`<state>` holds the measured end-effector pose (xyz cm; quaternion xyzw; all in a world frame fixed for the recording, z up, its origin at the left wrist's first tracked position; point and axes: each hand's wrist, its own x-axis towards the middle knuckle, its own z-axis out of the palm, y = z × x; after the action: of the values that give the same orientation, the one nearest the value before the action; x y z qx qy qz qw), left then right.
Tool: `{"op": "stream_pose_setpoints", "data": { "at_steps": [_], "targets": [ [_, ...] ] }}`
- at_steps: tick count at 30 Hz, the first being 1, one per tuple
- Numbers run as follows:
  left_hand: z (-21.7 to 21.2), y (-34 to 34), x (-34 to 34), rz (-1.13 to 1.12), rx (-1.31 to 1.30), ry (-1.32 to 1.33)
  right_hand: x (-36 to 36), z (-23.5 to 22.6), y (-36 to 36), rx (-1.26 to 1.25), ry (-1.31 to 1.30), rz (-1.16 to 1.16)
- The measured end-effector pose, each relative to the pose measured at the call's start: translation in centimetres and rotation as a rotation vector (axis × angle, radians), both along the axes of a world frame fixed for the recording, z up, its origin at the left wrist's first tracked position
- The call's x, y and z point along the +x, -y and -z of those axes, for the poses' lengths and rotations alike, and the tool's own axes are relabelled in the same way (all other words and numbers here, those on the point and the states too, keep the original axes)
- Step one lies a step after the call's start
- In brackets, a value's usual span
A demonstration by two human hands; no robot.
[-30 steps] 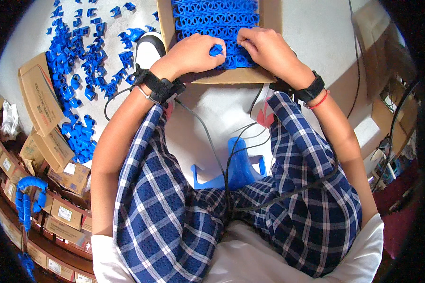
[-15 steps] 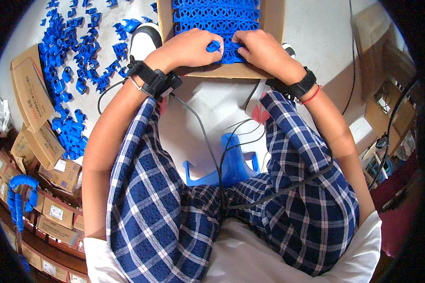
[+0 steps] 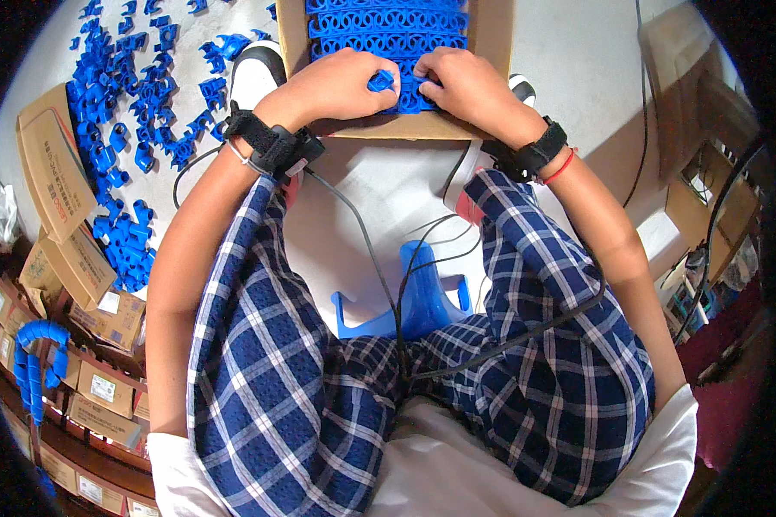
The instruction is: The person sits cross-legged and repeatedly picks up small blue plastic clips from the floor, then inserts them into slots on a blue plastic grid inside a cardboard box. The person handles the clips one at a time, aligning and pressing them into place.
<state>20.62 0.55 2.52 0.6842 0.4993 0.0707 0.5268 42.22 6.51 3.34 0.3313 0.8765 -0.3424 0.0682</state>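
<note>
Brown cardboard cartons (image 3: 56, 185), some bearing white labels (image 3: 103, 388), are stacked well left of the left hand (image 3: 341, 86).

The cardboard box (image 3: 483, 39) runs off the top edge; both hands hide its near blue clips (image 3: 388, 26) (rows uncountable).

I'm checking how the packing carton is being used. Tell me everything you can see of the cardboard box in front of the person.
The cardboard box is brown, open-topped and shallow, lying flat on the pale floor at the picture's top, partly cut off. Rows of blue plastic clips fill it. The left hand and right hand rest over its near edge, the left pinching a loose blue clip.
</note>
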Motion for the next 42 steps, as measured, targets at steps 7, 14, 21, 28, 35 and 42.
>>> {"op": "stream_pose_setpoints", "data": {
  "at_steps": [7,14,21,28,35,42],
  "targets": [
    [-0.2,-0.1,0.0,0.009,-0.019,-0.010,0.0,-0.1,0.2,-0.004,-0.003,-0.005],
    [-0.2,0.0,0.0,0.006,-0.012,-0.015,-0.2,0.0,0.6,-0.069,0.035,-0.003],
    [-0.1,0.0,0.0,-0.002,0.000,0.005,-0.2,-0.1,0.9,0.033,-0.011,-0.035],
    [0.1,0.0,0.0,-0.002,-0.022,-0.001,-0.3,0.3,1.2,0.069,-0.061,-0.071],
    [0.1,-0.3,0.0,-0.093,0.052,0.106,-0.7,-0.4,1.0,0.116,-0.144,0.006],
    [-0.5,-0.5,0.1,-0.193,-0.024,0.032,-2.0,-2.4,0.3,-0.149,-0.448,0.288]
  ]
}}
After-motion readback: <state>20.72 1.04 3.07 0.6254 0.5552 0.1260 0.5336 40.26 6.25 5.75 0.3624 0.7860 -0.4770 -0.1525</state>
